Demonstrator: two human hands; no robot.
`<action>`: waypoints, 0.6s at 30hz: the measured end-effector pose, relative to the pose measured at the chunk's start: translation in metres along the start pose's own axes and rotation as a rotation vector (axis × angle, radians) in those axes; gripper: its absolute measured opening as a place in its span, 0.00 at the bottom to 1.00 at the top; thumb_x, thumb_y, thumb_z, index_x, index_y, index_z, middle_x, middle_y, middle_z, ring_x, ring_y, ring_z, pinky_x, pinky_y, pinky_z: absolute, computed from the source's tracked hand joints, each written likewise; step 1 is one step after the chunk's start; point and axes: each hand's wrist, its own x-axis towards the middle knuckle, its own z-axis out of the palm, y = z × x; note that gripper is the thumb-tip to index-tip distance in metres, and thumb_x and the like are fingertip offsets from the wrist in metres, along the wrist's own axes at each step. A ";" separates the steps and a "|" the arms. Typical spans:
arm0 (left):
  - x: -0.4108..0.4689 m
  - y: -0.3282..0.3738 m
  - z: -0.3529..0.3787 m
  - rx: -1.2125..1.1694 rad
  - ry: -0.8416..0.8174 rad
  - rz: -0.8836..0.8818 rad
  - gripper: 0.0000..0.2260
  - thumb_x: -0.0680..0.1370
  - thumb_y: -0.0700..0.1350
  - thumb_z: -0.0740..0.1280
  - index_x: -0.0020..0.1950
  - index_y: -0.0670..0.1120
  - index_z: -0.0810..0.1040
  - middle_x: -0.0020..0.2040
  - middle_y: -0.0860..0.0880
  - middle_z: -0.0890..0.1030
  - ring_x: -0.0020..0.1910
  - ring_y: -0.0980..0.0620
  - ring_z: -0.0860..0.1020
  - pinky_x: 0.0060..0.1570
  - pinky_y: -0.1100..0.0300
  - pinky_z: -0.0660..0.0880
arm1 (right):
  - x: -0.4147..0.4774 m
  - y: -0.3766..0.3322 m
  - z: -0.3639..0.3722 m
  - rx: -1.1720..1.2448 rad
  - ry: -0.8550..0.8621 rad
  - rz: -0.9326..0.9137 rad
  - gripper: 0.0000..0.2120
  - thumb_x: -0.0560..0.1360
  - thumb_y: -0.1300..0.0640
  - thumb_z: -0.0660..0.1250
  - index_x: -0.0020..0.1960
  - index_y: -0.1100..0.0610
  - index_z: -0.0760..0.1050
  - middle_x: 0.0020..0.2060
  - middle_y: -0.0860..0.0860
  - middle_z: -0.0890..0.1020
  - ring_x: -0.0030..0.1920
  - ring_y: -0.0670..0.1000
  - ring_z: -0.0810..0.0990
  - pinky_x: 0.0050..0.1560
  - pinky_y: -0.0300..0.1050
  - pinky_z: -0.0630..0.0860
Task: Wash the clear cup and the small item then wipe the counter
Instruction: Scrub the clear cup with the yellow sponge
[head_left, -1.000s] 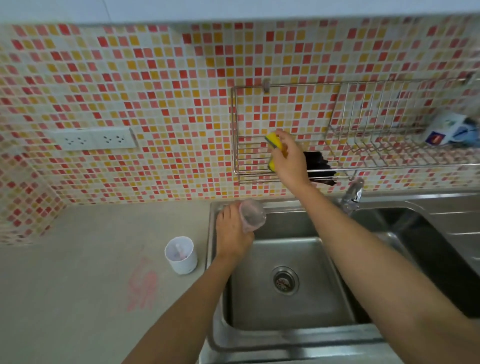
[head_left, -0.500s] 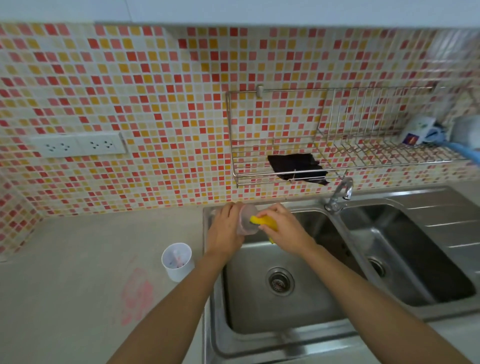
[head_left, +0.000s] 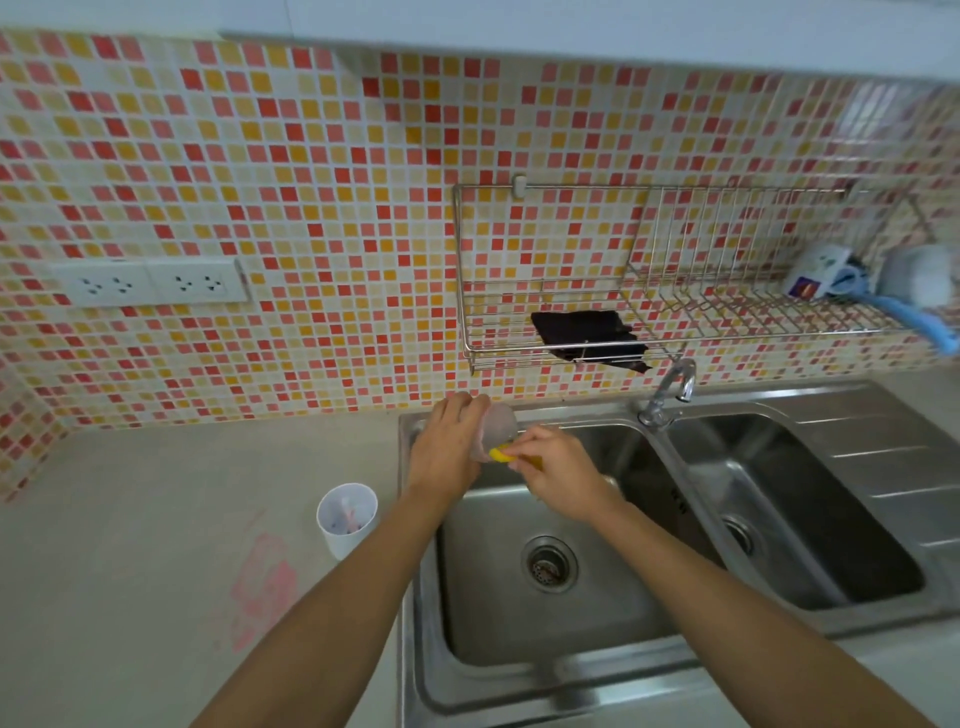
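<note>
My left hand (head_left: 447, 449) grips the clear cup (head_left: 497, 431) on its side over the back edge of the left sink basin (head_left: 545, 613). My right hand (head_left: 558, 475) holds a yellow sponge (head_left: 501, 455) and presses it into the cup's mouth; most of the sponge is hidden by my fingers. A small white cup (head_left: 347, 519) with pink residue inside stands upright on the grey counter (head_left: 130, 545), just left of the sink. A pink smear (head_left: 262, 587) marks the counter in front of that cup.
A wire wall rack (head_left: 675, 291) hangs above the sink with a black cloth (head_left: 584, 338) draped in it and bottles and a blue brush (head_left: 883, 291) at its right end. The tap (head_left: 670, 389) stands between the two basins. Wall sockets (head_left: 150, 283) sit at left.
My right hand took the yellow sponge from the rack, came down to the cup and now pushes the sponge into its mouth. My left hand kept hold of the cup.
</note>
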 end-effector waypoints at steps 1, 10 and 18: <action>0.000 0.000 0.001 0.002 -0.017 0.016 0.28 0.69 0.48 0.75 0.66 0.53 0.66 0.64 0.51 0.72 0.61 0.50 0.71 0.53 0.54 0.75 | -0.001 0.000 -0.002 -0.006 -0.021 -0.008 0.10 0.74 0.60 0.70 0.55 0.53 0.83 0.48 0.51 0.81 0.49 0.49 0.76 0.51 0.36 0.67; 0.003 0.021 0.007 -0.062 -0.062 0.075 0.31 0.69 0.45 0.74 0.68 0.53 0.64 0.65 0.51 0.70 0.64 0.50 0.69 0.53 0.54 0.77 | -0.011 0.013 -0.017 -0.097 -0.004 -0.005 0.11 0.74 0.59 0.70 0.55 0.52 0.82 0.51 0.50 0.81 0.53 0.52 0.74 0.56 0.37 0.65; -0.012 0.030 0.003 -0.097 -0.049 0.028 0.32 0.68 0.51 0.75 0.69 0.51 0.67 0.68 0.50 0.70 0.66 0.50 0.68 0.60 0.53 0.74 | -0.009 0.020 -0.029 -0.068 -0.178 -0.055 0.11 0.74 0.58 0.70 0.55 0.51 0.82 0.52 0.48 0.81 0.54 0.50 0.74 0.60 0.39 0.67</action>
